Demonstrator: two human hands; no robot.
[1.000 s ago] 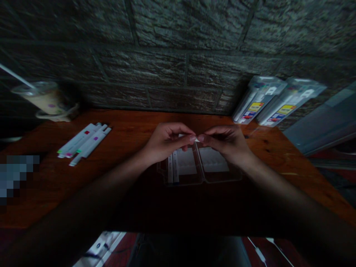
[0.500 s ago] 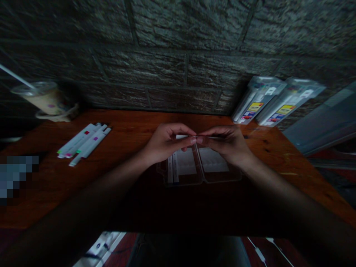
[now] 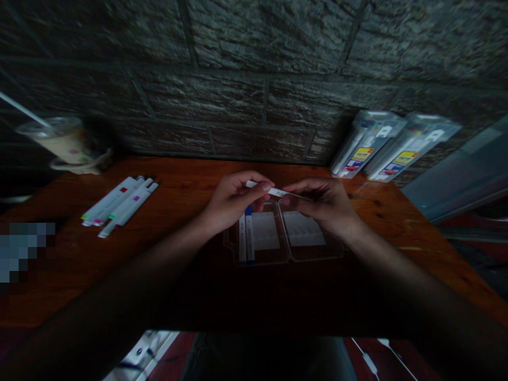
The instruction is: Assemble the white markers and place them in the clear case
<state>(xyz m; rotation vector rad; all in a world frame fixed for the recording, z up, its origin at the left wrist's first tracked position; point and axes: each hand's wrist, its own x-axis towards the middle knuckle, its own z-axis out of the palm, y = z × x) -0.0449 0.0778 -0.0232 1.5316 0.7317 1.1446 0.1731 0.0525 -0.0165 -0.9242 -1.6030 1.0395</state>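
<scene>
My left hand (image 3: 232, 202) and my right hand (image 3: 323, 203) meet above an open clear plastic case (image 3: 286, 248) on the wooden table (image 3: 186, 185). Both pinch the same slim white marker (image 3: 266, 188), which lies tilted between the fingertips, its left end higher. My left fingers curl round its left part, and my right fingertips grip its right end. Two white markers (image 3: 246, 238) lie in the left half of the case, one with a blue band. The right half shows only a white insert.
A row of white markers (image 3: 121, 203) with coloured bands lies at the left of the table. A lidded cup with a straw (image 3: 65, 143) stands far left. Two packaged marker sets (image 3: 391, 145) lean against the stone wall at the right.
The marker has come out further between my fingertips and now shows as a tilted white stick. My left hand has lifted slightly, uncovering the blue band in the case.
</scene>
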